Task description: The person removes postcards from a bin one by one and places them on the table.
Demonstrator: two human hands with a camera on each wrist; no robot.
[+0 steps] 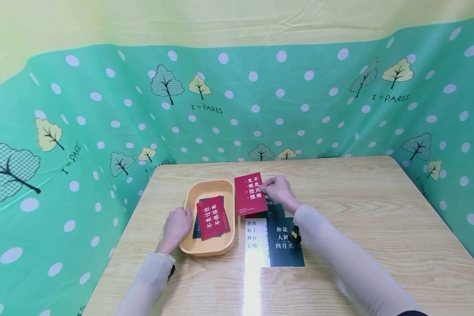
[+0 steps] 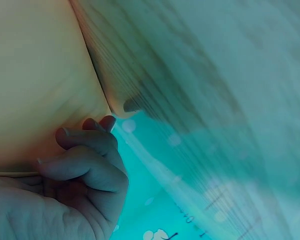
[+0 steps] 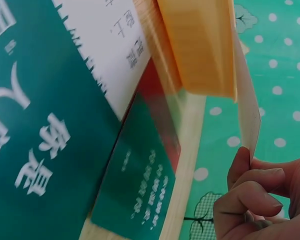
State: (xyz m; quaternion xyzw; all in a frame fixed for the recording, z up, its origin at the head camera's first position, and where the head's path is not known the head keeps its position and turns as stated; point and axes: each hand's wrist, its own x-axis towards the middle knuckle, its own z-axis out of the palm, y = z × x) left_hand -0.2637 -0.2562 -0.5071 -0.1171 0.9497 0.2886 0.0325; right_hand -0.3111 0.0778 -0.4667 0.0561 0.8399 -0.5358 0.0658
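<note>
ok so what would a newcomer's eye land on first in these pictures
Probably the loud green polka-dot curtain printed with trees, hanging behind the table. Next, the red card with white writing, pinched in the right hand just right of the orange tray. Then another red card lying in that tray, whose left side the left hand holds.

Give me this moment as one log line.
left grip: holding tray edge | right grip: pinching raised red card | tray: another red card atop dark card | table: white card, another dark card
</note>
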